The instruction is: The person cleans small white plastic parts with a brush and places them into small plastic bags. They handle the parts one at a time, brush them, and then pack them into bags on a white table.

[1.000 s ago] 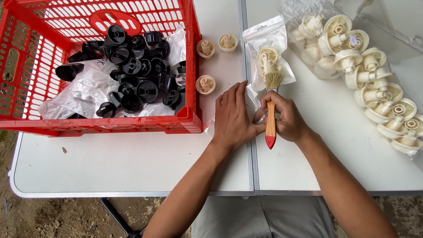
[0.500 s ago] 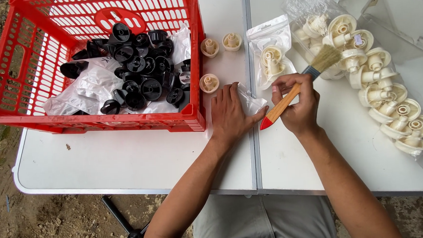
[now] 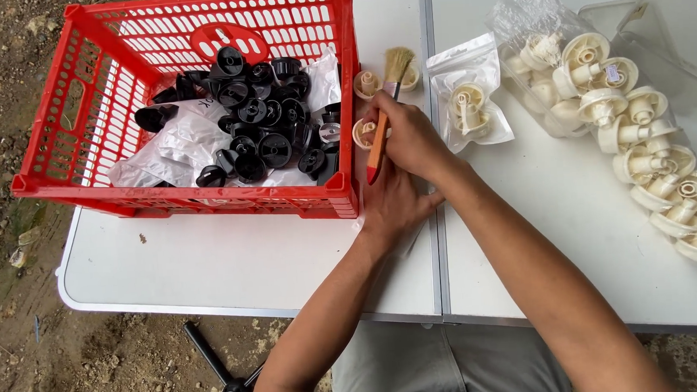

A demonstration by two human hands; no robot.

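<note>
Lying at about one o'clock from the hands, a small clear zip pouch [image 3: 471,106] with cream plastic parts inside is being left flat on the white table [image 3: 232,258], and further out, at two o'clock, a larger clear bag [image 3: 540,66] of cream round knobs is being crowded by a loose row of the same knobs [image 3: 657,164] running down toward four o'clock. At ten o'clock a red plastic crate [image 3: 67,131] is being filled with black knobs [image 3: 261,117] and crumpled clear wrappers, a round red emblem showing on its far wall. A brush [image 3: 384,111] with an orange-red handle and pale bristles is being pinched in the closed fingers of the right hand [image 3: 413,141], bristles pointing to twelve o'clock, just beside the crate's right wall and over three small cream caps [image 3: 365,82]. The left hand [image 3: 393,205] is being pressed flat on the table, fingers spread, partly beneath the right hand and holding nothing that can be made out.
</note>
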